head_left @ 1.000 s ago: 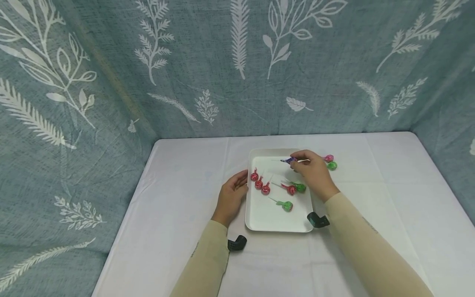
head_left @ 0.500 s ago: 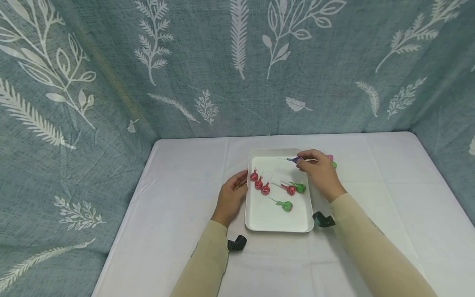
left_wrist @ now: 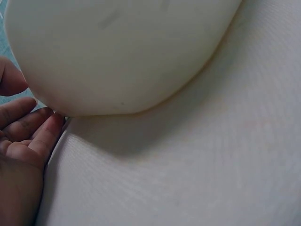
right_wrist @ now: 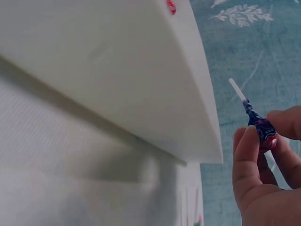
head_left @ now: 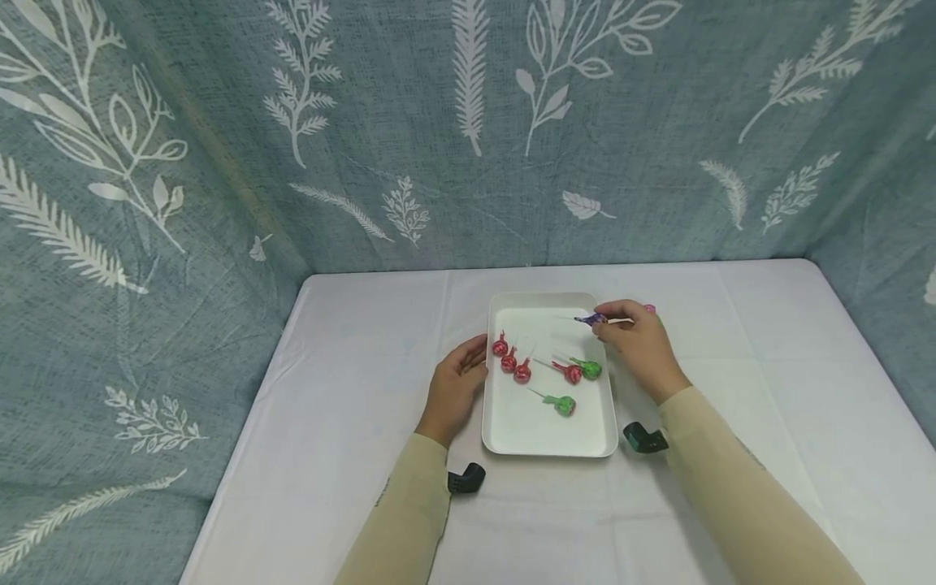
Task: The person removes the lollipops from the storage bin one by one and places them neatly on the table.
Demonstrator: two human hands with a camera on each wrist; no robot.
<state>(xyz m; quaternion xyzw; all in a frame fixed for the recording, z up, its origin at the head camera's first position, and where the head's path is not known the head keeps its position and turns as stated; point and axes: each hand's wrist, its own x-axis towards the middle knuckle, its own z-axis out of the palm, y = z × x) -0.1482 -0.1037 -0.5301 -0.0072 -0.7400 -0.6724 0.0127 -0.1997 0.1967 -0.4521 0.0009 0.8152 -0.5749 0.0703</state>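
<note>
My right hand (head_left: 643, 349) pinches a purple-blue lollipop (right_wrist: 263, 134) by its wrapped head, over the far right corner of a white tray (head_left: 541, 435). In the right wrist view its white stick tilts up and left. Against the tray's left wall rests my left hand (head_left: 455, 394), its fingertips (left_wrist: 55, 120) at the lower edge and the thumb higher up. Inside the tray, three red lollipops (head_left: 509, 361) stand in a slanting row at the left. Another red lollipop (head_left: 573, 373) lies against a green lollipop (head_left: 591, 370), with a second green lollipop (head_left: 563, 405) nearer the front.
Just beyond my right hand, a pink lollipop (head_left: 649, 308) shows partly on the white-covered table (head_left: 366, 366). Blue-green curtains (head_left: 468, 203) with white leaf prints hang behind and at both sides. A black wrist camera (head_left: 645, 439) juts out beside the tray's right side.
The right hand has shifted right with the purple-blue lollipop, toward the tray's right edge. It now covers the green lollipop that showed outside the tray. The left hand keeps its place.
</note>
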